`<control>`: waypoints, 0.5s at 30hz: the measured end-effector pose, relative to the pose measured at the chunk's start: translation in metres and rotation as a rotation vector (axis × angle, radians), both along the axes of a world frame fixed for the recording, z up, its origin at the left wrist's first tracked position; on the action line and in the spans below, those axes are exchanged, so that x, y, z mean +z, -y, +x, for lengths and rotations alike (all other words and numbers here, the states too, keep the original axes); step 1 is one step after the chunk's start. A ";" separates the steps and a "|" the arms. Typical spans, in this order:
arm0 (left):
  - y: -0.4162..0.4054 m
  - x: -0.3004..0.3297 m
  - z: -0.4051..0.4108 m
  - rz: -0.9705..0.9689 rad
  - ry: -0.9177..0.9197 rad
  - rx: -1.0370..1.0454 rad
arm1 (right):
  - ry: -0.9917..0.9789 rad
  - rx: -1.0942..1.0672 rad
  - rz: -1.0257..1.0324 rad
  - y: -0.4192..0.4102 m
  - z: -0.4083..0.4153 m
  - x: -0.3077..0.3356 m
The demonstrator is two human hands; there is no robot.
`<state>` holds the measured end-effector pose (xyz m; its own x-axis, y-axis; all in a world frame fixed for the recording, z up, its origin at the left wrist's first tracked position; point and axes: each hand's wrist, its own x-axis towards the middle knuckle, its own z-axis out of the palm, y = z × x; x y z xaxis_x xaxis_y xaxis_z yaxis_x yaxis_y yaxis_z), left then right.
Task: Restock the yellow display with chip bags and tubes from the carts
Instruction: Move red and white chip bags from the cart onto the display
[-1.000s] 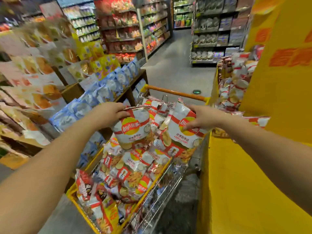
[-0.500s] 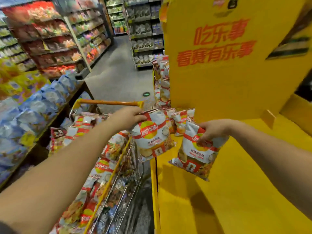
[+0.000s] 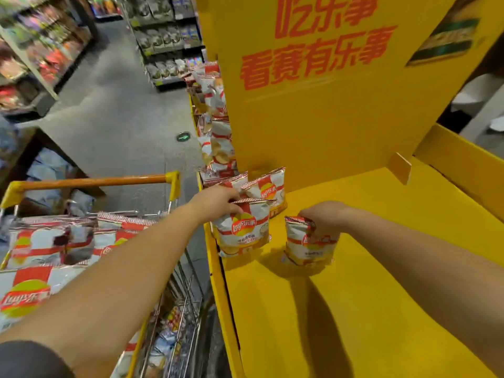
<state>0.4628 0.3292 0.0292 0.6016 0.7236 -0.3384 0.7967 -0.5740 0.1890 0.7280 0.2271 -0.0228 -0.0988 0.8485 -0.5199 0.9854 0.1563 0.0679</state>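
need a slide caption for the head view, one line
Left hand and right hand each lower a chip bag onto the yellow display shelf, cart alongside.

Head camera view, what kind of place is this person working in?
Most likely a supermarket snack aisle: stocked shelves line the walkway, a shopping cart piled with chip bags stands beside a yellow display, and each hand holds a chip bag over it.

The right hand (image 3: 323,221) hid the upper front of its chip bag (image 3: 306,245). Bags in the cart (image 3: 90,182) at near left were blurred, print unreadable. Far shelves (image 3: 166,39) were too blurred to identify goods.
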 end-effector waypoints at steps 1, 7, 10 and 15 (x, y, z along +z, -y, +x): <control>-0.011 -0.013 0.000 0.006 -0.020 -0.022 | 0.010 0.023 0.010 -0.013 -0.002 -0.009; -0.062 -0.078 -0.004 0.032 -0.133 -0.057 | -0.029 0.069 0.054 -0.080 -0.018 -0.061; -0.073 -0.108 -0.008 0.097 -0.137 -0.018 | -0.001 0.096 0.083 -0.111 -0.030 -0.083; -0.078 -0.134 -0.014 0.259 -0.039 0.074 | -0.003 0.185 0.237 -0.148 -0.041 -0.099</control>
<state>0.4483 0.4069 -0.1052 0.5339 0.8306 -0.1582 0.8422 -0.5391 0.0122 0.6870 0.3747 -0.1215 -0.2641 0.9135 -0.3094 0.9420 0.3132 0.1204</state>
